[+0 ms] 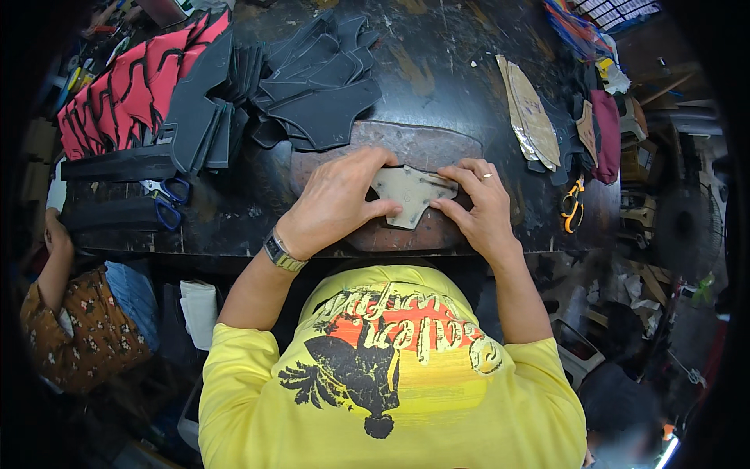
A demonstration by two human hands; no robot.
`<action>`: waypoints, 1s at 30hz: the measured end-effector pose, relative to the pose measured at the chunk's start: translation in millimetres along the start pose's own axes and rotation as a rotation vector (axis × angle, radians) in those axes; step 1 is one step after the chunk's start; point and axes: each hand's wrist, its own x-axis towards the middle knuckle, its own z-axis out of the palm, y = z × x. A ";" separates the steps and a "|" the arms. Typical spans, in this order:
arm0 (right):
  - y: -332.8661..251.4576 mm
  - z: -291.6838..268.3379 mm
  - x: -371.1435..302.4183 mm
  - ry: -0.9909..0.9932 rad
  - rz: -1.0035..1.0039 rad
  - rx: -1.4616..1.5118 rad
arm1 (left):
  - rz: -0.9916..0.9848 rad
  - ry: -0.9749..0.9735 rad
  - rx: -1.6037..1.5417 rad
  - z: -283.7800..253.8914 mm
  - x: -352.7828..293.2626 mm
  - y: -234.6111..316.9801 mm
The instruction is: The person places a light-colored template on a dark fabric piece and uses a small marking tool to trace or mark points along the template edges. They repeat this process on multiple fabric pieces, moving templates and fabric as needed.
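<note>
A pale grey flat cut-out piece (412, 195) with dark edges and small marks lies low over a worn reddish-brown board (375, 141) at the front of the table. My left hand (336, 195) grips its left side, with the thumb on its face and the fingers at its upper left edge. On the opposite side, my right hand (483, 205) holds the right end between thumb and fingers. Part of the piece's left edge is hidden behind my left fingers. Whether the piece touches the board I cannot tell.
Stacked black cut pieces (320, 94) and red ones (141, 82) cover the back left. Blue-handled scissors (168, 205) lie at left, orange-handled snips (574, 205) at right. Brown templates (528, 113) rest at back right. Another person's arm (56, 258) reaches the table's left edge.
</note>
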 end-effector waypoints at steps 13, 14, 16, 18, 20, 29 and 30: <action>15.8 7.6 -8.0 0.131 0.110 0.332 | -0.114 -0.077 -0.445 -18.3 -4.1 0.8; 19.9 5.3 -8.7 0.117 0.167 0.379 | -0.151 -0.064 -0.526 -21.9 -3.5 -0.8; 29.6 0.9 -11.5 0.137 0.207 0.456 | -0.168 0.046 -0.593 -34.0 0.1 -6.8; 39.3 1.9 -13.5 0.159 0.273 0.558 | -0.223 0.217 -0.517 -49.4 4.9 -14.0; 46.0 8.3 -15.4 0.208 0.327 0.623 | -0.099 0.499 0.055 -56.7 14.6 -19.3; 47.2 20.4 -20.4 0.266 0.324 0.621 | 0.109 0.214 0.549 -19.8 35.3 -25.9; 46.1 19.9 -20.0 0.266 0.320 0.620 | 0.085 0.206 0.581 -18.7 39.3 -31.3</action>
